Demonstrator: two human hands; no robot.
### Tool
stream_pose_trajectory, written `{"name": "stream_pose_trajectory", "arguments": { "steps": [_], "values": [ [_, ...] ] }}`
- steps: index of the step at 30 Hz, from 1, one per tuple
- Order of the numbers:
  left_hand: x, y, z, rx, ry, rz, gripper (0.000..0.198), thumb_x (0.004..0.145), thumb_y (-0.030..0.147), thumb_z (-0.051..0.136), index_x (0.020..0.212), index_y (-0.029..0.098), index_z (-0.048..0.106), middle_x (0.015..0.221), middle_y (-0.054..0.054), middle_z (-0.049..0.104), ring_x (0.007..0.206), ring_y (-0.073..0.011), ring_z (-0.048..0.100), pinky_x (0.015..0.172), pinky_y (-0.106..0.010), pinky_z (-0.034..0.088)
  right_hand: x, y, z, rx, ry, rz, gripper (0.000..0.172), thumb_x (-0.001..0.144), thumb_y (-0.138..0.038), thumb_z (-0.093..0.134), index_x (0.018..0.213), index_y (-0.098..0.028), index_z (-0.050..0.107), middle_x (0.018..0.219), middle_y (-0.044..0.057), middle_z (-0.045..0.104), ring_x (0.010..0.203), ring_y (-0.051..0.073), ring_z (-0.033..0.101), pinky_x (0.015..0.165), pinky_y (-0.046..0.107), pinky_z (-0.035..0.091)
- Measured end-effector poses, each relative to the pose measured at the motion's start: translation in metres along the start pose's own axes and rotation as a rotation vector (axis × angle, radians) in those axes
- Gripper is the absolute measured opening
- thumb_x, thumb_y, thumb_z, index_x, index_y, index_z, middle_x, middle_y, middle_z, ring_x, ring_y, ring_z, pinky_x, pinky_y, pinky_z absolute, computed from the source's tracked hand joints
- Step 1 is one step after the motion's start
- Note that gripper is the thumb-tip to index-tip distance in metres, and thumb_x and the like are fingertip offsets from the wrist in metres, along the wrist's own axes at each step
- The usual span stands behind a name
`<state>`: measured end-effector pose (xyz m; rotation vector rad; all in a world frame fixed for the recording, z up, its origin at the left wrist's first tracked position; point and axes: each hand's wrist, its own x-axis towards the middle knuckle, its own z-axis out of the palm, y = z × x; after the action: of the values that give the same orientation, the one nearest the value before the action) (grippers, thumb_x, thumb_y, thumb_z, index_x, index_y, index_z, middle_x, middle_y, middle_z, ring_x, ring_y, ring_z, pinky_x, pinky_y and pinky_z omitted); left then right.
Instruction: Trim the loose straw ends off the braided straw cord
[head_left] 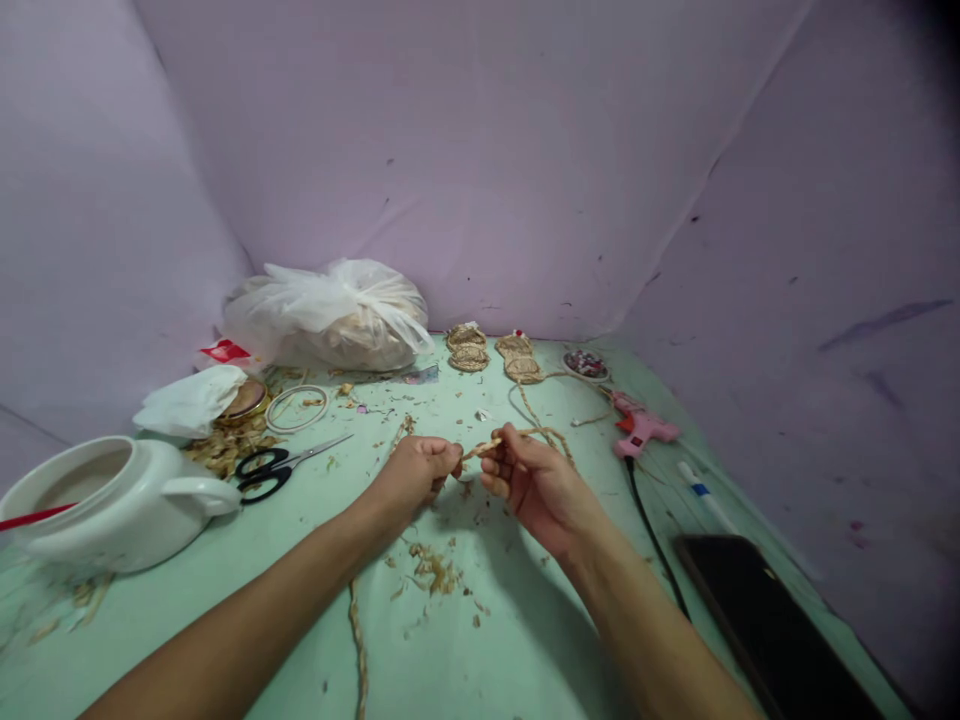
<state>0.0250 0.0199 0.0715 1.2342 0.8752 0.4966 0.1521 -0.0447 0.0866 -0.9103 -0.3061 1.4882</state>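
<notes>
Over the middle of the green table, a tan braided cord [477, 451] runs between my two hands. My left hand [420, 470] is closed, pinching the cord between thumb and fingers. On the other side, my right hand [536, 480] grips it between thumb and forefinger, its other fingers curled. Past my right hand the cord loops back toward a woven piece made of two joined ovals [519, 358]; a similar woven piece [468, 347] lies to its left. Another length of braid [358, 640] lies below my left forearm.
At left are a white pot [142, 510], black-handled scissors [274, 472], a ring [297, 408] and dry scraps. A tied plastic bag [337, 315] sits behind. To the right are a bowl of small pieces [586, 364], a pink glue gun [641, 425], a marker [706, 495] and a dark phone-like slab [772, 620].
</notes>
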Motion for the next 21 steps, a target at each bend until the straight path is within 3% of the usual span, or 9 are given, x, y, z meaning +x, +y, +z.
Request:
{"name": "stream_pose_trajectory", "arguments": {
  "steps": [4, 7, 10, 16, 21],
  "values": [
    [-0.002, 0.008, -0.002, -0.017, -0.02, 0.021, 0.034, 0.066, 0.044, 0.056, 0.055, 0.014, 0.045, 0.039, 0.011, 0.02, 0.037, -0.0017, 0.012, 0.037, -0.018, 0.009, -0.001, 0.001, 0.003, -0.201, -0.004, -0.135, 0.03, 0.058, -0.032, 0.074, 0.079, -0.013, 0.063, 0.072, 0.004, 0.067, 0.064, 0.014, 0.062, 0.058, 0.025, 0.052],
    [-0.004, 0.012, -0.004, 0.038, -0.086, 0.066, 0.031, 0.068, 0.043, 0.057, 0.065, 0.013, 0.049, 0.041, 0.01, 0.027, 0.037, -0.0022, 0.02, 0.037, -0.017, 0.016, 0.001, 0.004, 0.001, -0.354, 0.122, -0.24, 0.027, 0.058, -0.034, 0.073, 0.069, -0.012, 0.063, 0.064, 0.003, 0.064, 0.062, 0.013, 0.06, 0.057, 0.024, 0.051],
    [-0.004, 0.015, -0.007, 0.134, -0.072, 0.11, 0.028, 0.063, 0.034, 0.062, 0.081, 0.014, 0.052, 0.045, 0.008, 0.039, 0.037, -0.0041, 0.032, 0.038, -0.017, 0.023, 0.004, 0.0, -0.004, -0.324, 0.252, -0.318, 0.03, 0.056, -0.039, 0.072, 0.062, -0.012, 0.062, 0.062, 0.002, 0.062, 0.058, 0.012, 0.058, 0.052, 0.023, 0.05],
    [-0.004, 0.018, -0.008, 0.248, 0.049, 0.114, 0.017, 0.062, 0.03, 0.058, 0.06, 0.013, 0.053, 0.044, 0.006, 0.04, 0.038, -0.0041, 0.03, 0.039, -0.019, 0.021, 0.007, -0.004, -0.007, -0.296, 0.273, -0.393, 0.034, 0.057, -0.043, 0.071, 0.061, -0.011, 0.059, 0.061, 0.004, 0.064, 0.05, 0.01, 0.058, 0.047, 0.02, 0.05],
    [-0.003, 0.015, -0.011, 0.427, 0.076, 0.064, 0.031, 0.07, 0.04, 0.046, 0.052, 0.015, 0.05, 0.035, 0.006, 0.03, 0.036, -0.0062, 0.026, 0.04, -0.021, 0.018, 0.006, 0.002, -0.002, -0.252, 0.232, -0.426, 0.033, 0.061, -0.043, 0.069, 0.061, -0.013, 0.054, 0.057, 0.003, 0.065, 0.046, 0.011, 0.059, 0.042, 0.019, 0.049]
  ]
}}
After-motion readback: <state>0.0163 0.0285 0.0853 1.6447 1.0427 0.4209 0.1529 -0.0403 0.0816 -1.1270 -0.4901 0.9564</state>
